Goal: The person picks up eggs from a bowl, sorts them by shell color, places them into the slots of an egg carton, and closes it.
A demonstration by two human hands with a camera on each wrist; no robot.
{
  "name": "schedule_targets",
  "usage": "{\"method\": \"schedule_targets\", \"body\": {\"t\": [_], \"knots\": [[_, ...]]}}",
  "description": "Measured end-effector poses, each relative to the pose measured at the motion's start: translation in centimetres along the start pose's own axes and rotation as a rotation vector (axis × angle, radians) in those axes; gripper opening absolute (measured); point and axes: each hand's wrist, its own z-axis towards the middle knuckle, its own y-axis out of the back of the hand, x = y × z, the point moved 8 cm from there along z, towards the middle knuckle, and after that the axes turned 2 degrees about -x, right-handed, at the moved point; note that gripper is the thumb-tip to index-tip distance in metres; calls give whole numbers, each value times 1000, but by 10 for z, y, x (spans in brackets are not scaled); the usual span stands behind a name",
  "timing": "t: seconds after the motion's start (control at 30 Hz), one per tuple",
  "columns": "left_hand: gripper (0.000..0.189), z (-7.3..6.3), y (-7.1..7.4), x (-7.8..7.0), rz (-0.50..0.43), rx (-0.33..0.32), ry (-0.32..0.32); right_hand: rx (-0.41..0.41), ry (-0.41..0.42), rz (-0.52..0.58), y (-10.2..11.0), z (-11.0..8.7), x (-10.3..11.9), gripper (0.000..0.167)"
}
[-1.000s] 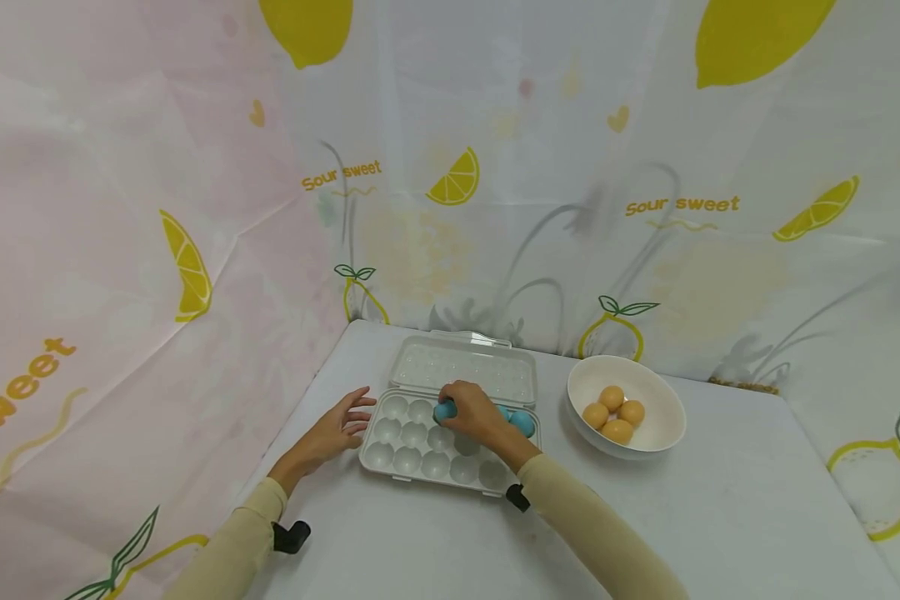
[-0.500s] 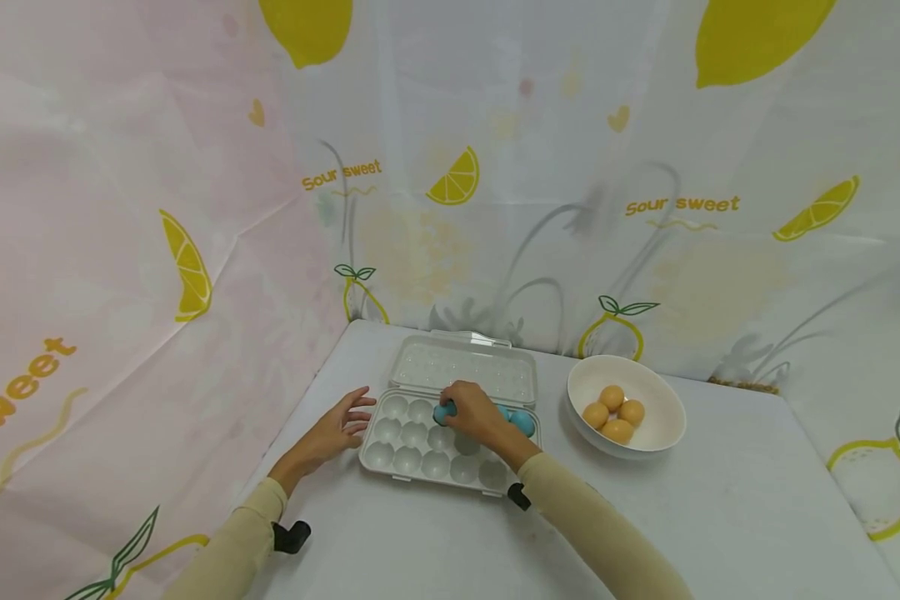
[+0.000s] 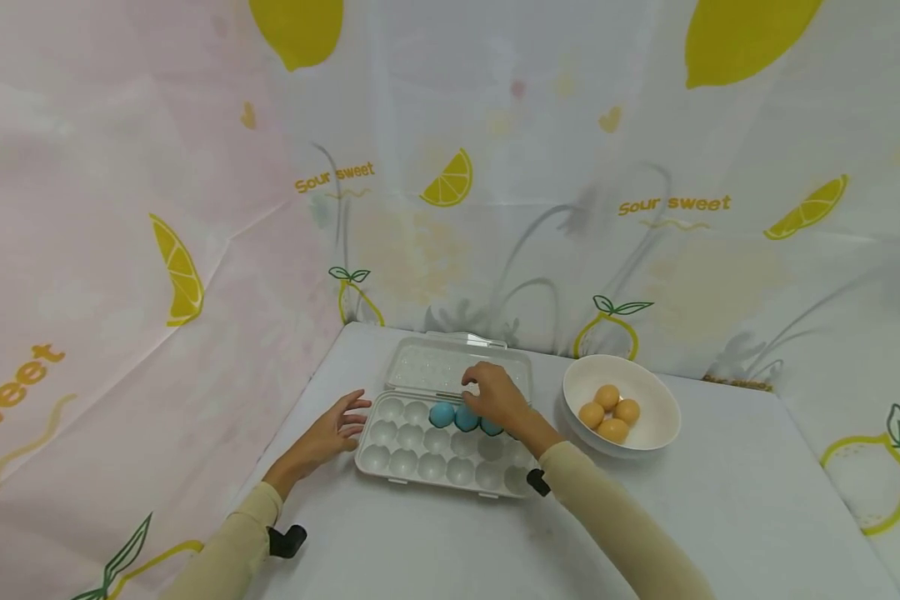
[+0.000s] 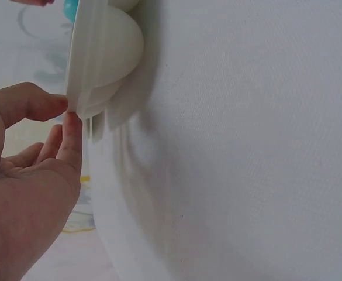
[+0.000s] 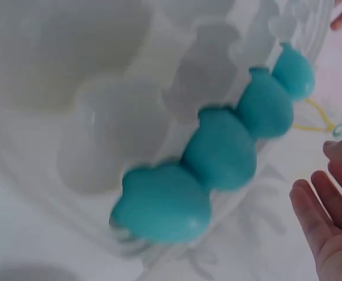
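Note:
An egg tray (image 3: 432,467) with an open clear lid (image 3: 420,364) lies on the table. Several blue eggs (image 3: 442,414) sit side by side in its back row, and the right wrist view shows these blue eggs (image 5: 220,149) up close. My left hand (image 3: 326,435) is at the tray's left edge; in the left wrist view this left hand (image 4: 36,170) pinches the tray's rim (image 4: 74,70) between thumb and finger. Over the back row, my right hand (image 3: 498,398) hovers with loosely bent fingers, holding nothing. It partly hides the row's right part.
A white bowl (image 3: 656,400) stands to the right of the tray, with several orange-brown eggs (image 3: 607,396) inside. The white table (image 3: 720,500) meets lemon-printed cloth walls (image 3: 450,267) at the back and left.
My right hand has let go of the leftmost blue egg, which now sits in its back-row cup. The hand has lifted and moved right. My left hand stays by the tray.

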Motion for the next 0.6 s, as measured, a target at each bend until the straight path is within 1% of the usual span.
{"method": "schedule_targets", "body": {"t": [0.07,0.17,0.23,0.33,0.6], "knots": [[92,-1,0,-1,-2,-1,-4,-21,11,-17,11,1,-6,13],[92,-1,-1,-1,-10,0,-8,-38,-1,-63,29,1,-15,14],[91,-2,-2,-1,-13,-2,-7,-42,-26,-96,41,1,-22,14],[91,-1,-3,-1,-19,-5,-5,-44,-76,-116,58,0,-35,15],[90,0,-3,-2,3,-31,14,-73,-181,-150,91,-3,-79,17]]}}
